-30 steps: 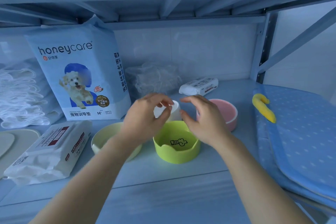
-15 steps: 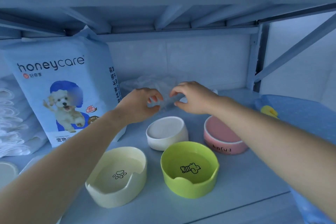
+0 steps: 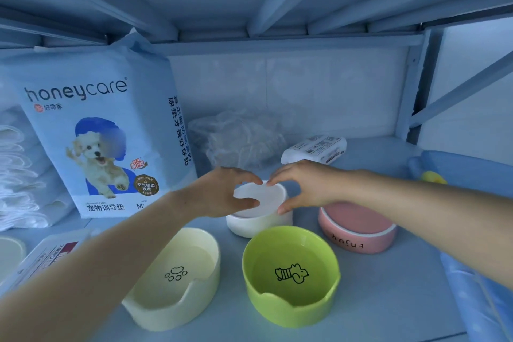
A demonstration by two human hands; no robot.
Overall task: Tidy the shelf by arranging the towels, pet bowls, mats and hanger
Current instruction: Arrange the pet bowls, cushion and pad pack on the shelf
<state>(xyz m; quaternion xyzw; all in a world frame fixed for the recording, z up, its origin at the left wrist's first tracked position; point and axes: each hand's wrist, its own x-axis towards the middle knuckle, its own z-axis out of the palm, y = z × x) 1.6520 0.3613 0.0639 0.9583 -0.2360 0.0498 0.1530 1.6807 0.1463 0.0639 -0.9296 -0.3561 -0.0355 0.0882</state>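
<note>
Both hands on the white bowl: left hand curls thumb and fingers round its left rim, right hand does the same on the right rim, fingertips nearly meeting over the far edge. So both are gripping the bowl from either side. The bowl sits on the shelf, mid-depth, centre.

Just in front: green bowl with a small cartoon drawn inside, close to the white one. Left of the green one, under the left forearm, cream bowl with a paw print. Right of the white one, under the right forearm, pink bowl with lettering on its side.

Behind the hands: crumpled clear plastic bag and a small white wipes pack. Back left, upright honeycare pad pack; left of it a stack of folded white towels. Front left, a larger wipes pack, partly cut off. Far right, a blue mat with a yellow hanger hook on it.
</note>
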